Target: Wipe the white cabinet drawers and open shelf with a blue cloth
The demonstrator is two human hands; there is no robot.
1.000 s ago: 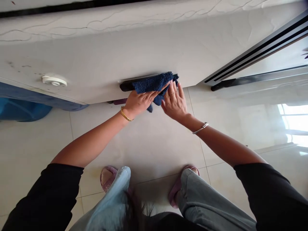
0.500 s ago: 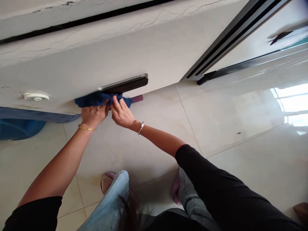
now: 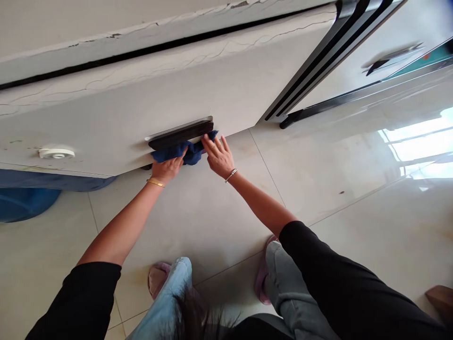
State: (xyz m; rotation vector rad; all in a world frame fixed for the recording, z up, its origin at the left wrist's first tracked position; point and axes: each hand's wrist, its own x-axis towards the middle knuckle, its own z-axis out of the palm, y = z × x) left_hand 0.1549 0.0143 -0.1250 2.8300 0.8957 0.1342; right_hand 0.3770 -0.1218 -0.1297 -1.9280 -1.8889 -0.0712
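Two bare hands reach forward to a pale panel, set a little apart from each other, each touching the same dark blue cloth. The left hand lies with its fingers along the left part of the cloth; whether it grips or only presses cannot be told, since its underside is hidden. The right hand has its fingers stretched and spread, the tips at the cloth's right end.

The cloth lies just beyond the fingertips, between hands and panel. Neither hand is nearer, as both are in contact. Bunched and uneven, its long axis runs left to right across the person's front, with the right end angled slightly farther away. It runs roughly alongside a long dark handle on the panel, directly beyond it.

A gold-coloured bracelet circles the left wrist, a silver-coloured one the right. On the panel, well to the left, sits a round white fitting; to the right, dark strips slant along a frame. Below are the shiny tiled floor, pinkish slippers and the person's jeans.
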